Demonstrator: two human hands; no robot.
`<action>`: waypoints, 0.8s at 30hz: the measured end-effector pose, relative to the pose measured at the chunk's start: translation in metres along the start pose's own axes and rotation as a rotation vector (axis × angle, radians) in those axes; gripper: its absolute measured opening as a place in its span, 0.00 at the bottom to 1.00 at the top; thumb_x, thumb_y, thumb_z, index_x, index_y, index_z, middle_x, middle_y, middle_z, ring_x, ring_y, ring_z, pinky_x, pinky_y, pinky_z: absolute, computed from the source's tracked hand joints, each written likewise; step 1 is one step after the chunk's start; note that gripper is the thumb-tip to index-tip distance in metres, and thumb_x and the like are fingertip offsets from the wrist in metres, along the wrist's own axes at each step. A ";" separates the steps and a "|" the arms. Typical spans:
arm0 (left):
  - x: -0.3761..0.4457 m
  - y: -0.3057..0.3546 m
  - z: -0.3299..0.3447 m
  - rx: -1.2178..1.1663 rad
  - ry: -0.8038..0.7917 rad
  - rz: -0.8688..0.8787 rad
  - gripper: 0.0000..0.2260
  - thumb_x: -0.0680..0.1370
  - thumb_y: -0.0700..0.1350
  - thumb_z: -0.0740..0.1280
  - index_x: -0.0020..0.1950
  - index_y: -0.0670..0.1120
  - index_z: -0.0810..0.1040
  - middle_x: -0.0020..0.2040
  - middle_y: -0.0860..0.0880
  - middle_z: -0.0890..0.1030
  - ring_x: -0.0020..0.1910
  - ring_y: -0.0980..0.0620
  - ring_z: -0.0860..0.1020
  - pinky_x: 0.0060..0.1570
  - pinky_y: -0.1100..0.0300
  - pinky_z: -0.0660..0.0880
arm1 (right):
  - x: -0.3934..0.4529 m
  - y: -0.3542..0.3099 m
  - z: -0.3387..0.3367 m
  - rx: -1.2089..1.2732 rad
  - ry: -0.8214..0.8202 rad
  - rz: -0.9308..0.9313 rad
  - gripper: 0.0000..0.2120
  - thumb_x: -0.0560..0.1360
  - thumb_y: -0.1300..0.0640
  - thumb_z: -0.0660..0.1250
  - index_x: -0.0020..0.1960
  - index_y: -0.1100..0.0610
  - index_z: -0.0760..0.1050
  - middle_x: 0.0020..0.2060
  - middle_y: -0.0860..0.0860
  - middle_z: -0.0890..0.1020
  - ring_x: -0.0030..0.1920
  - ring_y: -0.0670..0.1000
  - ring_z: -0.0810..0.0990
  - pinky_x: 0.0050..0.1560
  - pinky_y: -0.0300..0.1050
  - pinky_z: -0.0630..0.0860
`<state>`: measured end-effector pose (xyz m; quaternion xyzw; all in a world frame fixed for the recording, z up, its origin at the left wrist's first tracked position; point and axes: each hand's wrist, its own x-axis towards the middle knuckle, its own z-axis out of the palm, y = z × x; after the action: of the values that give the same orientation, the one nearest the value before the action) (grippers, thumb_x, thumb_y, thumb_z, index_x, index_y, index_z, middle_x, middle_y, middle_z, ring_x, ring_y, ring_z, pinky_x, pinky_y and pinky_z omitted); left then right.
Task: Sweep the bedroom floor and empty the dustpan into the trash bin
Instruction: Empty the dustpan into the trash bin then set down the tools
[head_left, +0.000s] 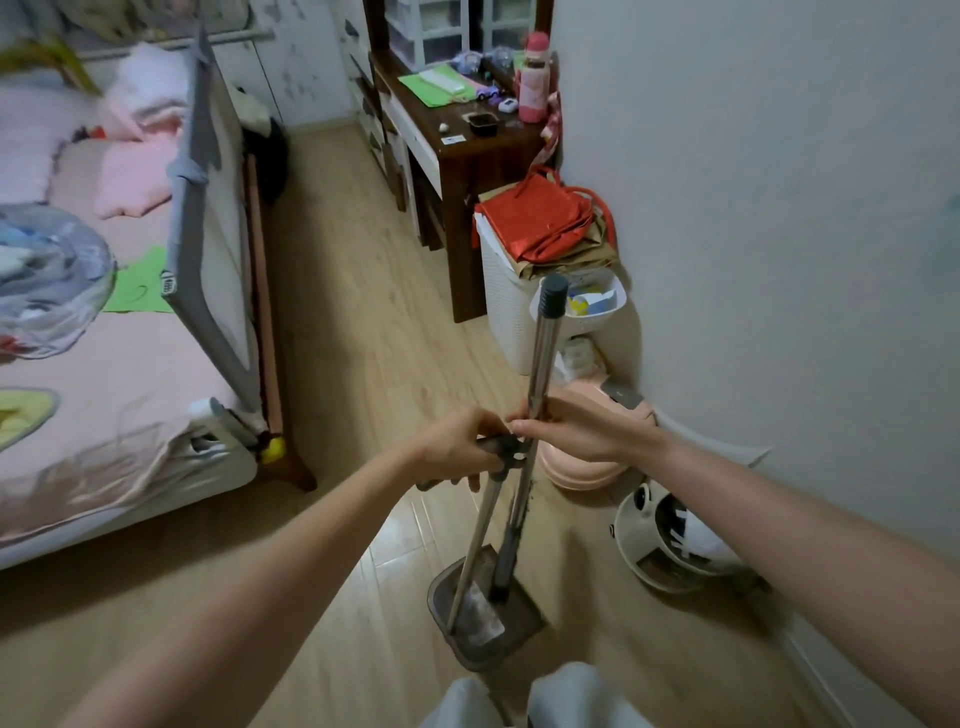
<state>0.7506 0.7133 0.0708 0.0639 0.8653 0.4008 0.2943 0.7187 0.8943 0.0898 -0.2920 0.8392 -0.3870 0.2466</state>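
A long metal broom handle (543, 343) with a dark cap stands upright in front of me. My right hand (576, 426) pinches it at mid height. Beside it my left hand (457, 449) grips the dark top of the dustpan's handle (480, 525), which is clipped against the broom. Below, the grey dustpan (485, 618) rests on the wooden floor (363, 322) with the broom's dark head standing inside it. A small round trash bin (675, 545) with a white liner lies low at the right, by the wall.
A bed (104, 364) with pink bedding and a grey guard rail fills the left. A dark wooden desk (467, 156) stands at the back. A white laundry basket (506, 291) with red bags, a white hanging basket and a pink stool (587, 457) crowd the right wall.
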 end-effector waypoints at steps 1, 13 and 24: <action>-0.002 0.001 -0.003 -0.024 -0.018 -0.010 0.13 0.76 0.36 0.66 0.61 0.41 0.74 0.51 0.40 0.82 0.35 0.50 0.81 0.31 0.59 0.75 | 0.001 -0.002 -0.002 0.012 -0.016 -0.005 0.08 0.80 0.61 0.62 0.43 0.57 0.76 0.32 0.43 0.74 0.36 0.33 0.75 0.40 0.24 0.68; -0.014 -0.005 0.002 -0.358 -0.234 -0.075 0.20 0.77 0.32 0.65 0.66 0.47 0.70 0.53 0.41 0.76 0.36 0.54 0.82 0.27 0.62 0.70 | 0.002 -0.011 -0.009 0.421 -0.075 0.152 0.05 0.79 0.66 0.59 0.47 0.60 0.72 0.60 0.56 0.79 0.63 0.50 0.77 0.58 0.39 0.76; -0.011 0.001 0.018 -0.345 -0.130 -0.071 0.22 0.77 0.29 0.60 0.67 0.46 0.64 0.49 0.42 0.74 0.31 0.55 0.81 0.24 0.62 0.68 | -0.007 -0.013 0.002 0.274 0.099 -0.177 0.07 0.77 0.66 0.65 0.45 0.55 0.75 0.47 0.62 0.81 0.54 0.60 0.81 0.55 0.60 0.77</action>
<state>0.7691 0.7218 0.0677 0.0076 0.7646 0.5276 0.3701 0.7284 0.8911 0.0998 -0.3089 0.7606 -0.5320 0.2076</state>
